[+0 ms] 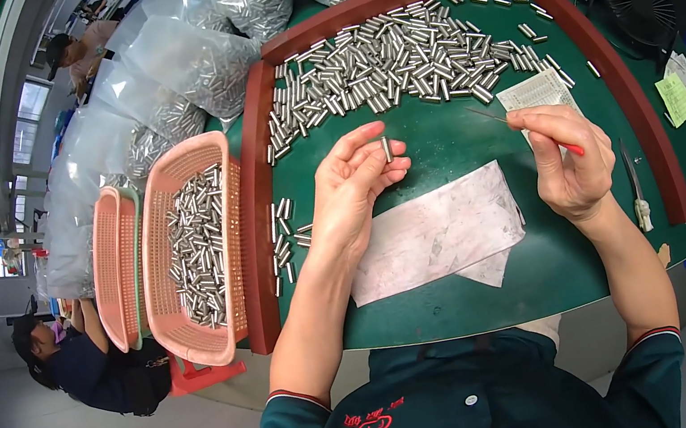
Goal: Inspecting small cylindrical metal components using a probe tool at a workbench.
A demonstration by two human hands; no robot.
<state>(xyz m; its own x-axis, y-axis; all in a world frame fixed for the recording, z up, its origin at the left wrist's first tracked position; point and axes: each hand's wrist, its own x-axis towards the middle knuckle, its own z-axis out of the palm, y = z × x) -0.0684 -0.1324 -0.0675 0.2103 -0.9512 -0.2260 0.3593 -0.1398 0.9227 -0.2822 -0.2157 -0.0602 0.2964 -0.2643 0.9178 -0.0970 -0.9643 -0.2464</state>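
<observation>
My left hand (352,178) is closed on a small shiny metal cylinder (387,149), held upright between thumb and fingers. To its right, my right hand (567,154) grips a thin metal pick with a red handle (572,149); its fine tip points left toward the cylinder without touching it. Below and between the hands, a stained white cloth (441,229) lies folded on the green tabletop (431,145). Beyond them spreads a big heap of similar metal cylinders (389,56). A printed paper sheet (537,93) lies partly behind my right hand.
A red-brown wooden frame (261,187) borders the work area. At left stand a pink basket (233,260) of cylinders and another pink basket (109,271). Filled plastic bags (205,69) line the back. A black fan (637,3) and a knife-like tool (634,188) are at right.
</observation>
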